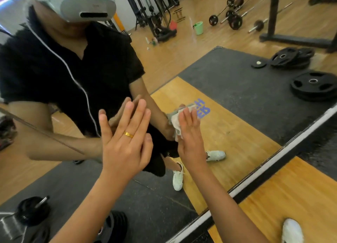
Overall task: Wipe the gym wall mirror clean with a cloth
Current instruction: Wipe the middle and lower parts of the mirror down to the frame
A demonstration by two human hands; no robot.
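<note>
I observed the left hand pressed flat against the wall mirror, fingers extended and slightly spread, holding nothing; a gold ring sat on one finger. The right hand lay against the glass just beside it, fingers extended and pinning a crumpled pale cloth to the mirror surface, the cloth bunched under the palm and showing past the fingertips. Both forearms reached up from the bottom of the view. The mirror's white lower edge ran diagonally above the wooden floor, where I noted a white shoe. In reflection I recorded black weight plates, a green bucket and barbells well apart from the hands
</note>
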